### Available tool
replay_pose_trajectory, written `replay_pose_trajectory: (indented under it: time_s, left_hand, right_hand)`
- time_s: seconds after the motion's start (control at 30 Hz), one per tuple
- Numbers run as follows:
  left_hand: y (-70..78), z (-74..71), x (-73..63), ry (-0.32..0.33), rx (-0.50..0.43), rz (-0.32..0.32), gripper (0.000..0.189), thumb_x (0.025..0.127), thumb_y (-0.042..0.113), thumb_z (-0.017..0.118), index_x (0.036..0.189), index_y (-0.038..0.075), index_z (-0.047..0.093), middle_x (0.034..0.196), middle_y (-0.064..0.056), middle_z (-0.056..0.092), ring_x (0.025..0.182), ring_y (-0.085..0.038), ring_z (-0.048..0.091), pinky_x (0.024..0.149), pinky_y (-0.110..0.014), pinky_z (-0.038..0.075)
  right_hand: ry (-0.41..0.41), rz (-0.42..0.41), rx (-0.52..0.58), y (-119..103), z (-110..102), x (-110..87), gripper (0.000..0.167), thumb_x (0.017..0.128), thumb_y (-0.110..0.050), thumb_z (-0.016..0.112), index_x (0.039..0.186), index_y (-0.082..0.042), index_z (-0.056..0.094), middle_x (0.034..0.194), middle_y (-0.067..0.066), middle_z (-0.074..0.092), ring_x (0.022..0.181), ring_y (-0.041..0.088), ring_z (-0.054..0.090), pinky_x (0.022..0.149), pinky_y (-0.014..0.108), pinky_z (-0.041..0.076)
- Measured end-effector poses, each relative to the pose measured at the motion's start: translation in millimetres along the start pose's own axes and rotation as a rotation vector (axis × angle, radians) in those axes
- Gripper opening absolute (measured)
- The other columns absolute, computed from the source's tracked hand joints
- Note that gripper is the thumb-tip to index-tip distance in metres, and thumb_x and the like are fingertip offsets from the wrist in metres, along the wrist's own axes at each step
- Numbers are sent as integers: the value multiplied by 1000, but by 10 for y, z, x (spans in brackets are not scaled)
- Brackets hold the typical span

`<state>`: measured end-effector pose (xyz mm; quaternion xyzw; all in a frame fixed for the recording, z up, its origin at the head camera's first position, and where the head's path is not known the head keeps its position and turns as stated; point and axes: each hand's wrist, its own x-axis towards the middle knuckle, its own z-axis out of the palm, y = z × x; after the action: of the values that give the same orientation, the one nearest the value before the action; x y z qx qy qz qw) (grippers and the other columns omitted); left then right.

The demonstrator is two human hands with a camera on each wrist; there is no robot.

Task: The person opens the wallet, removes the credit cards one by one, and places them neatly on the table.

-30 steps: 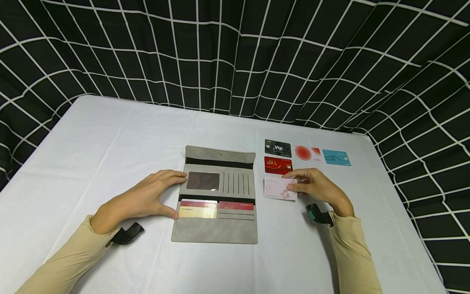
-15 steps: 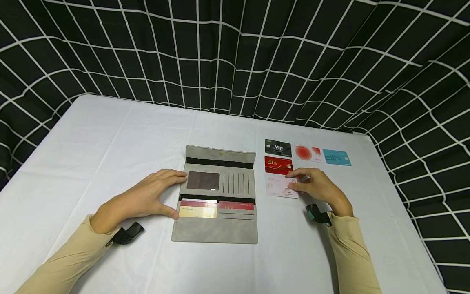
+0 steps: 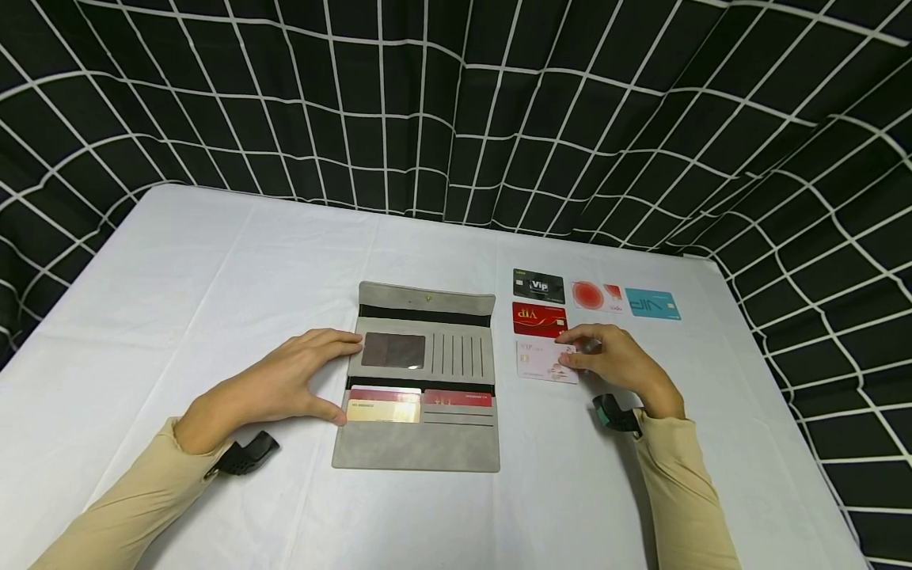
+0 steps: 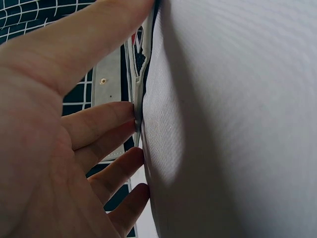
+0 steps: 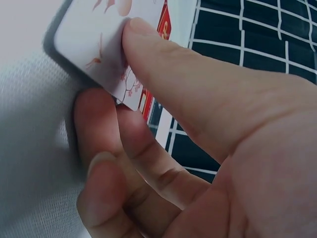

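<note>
A grey wallet (image 3: 416,447) lies unfolded on the white table. Yellow and red cards, among them a gold card (image 3: 385,411), sit in its lower slots. My left hand (image 3: 285,380) is spread at the wallet's left side, thumb and fingertips right at its edge; the left wrist view shows the fingers relaxed along that edge. To the wallet's right, a pale pink VIP card (image 3: 537,360) is pinched at its right end by my right hand (image 3: 618,362). In the right wrist view the thumb lies on the card's face, with fingertips at its edge and underneath.
Just beyond the pink card lie a red VIP card (image 3: 530,319) and a black VIP card (image 3: 537,286). Farther right are a white card with a red circle (image 3: 588,295) and a blue card (image 3: 652,303). A black gridded curtain (image 3: 413,103) hangs behind the table.
My right hand has shifted the pink card slightly right and away from me, straightening it a little. The left hand and the wallet have stayed put.
</note>
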<state>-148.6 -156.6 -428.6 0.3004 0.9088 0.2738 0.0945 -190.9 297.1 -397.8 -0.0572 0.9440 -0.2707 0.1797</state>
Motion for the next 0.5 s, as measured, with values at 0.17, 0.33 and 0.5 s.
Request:
replay_pose_trajectory:
  time_s: [0.17,0.33,0.5]
  left_hand:
    - [0,-2,0,0,2,-2,95,69,57,81,141,3,52,148,-10,50,139,-34,42,112,-60,33]
    - [0,-3,-2,3,3,0,94,69,58,81,140,3,52,148,-10,50,139,-34,42,111,-60,34]
    - [0,-1,-4,5,1,1,94,69,57,81,140,3,53,148,-10,51,138,-34,43,111,-59,34]
  right_hand:
    - [16,-15,-10,3,10,9,37,87,-18,75,120,-3,69,105,17,59,88,27,53,67,28,47]
    - [27,-44,-21,-4,15,5,35,87,-19,76,118,-4,70,102,15,59,90,26,51,68,28,45]
    - [33,-54,-26,-30,-4,-10,33,86,-19,76,116,-6,71,98,12,61,87,24,54,67,25,48]
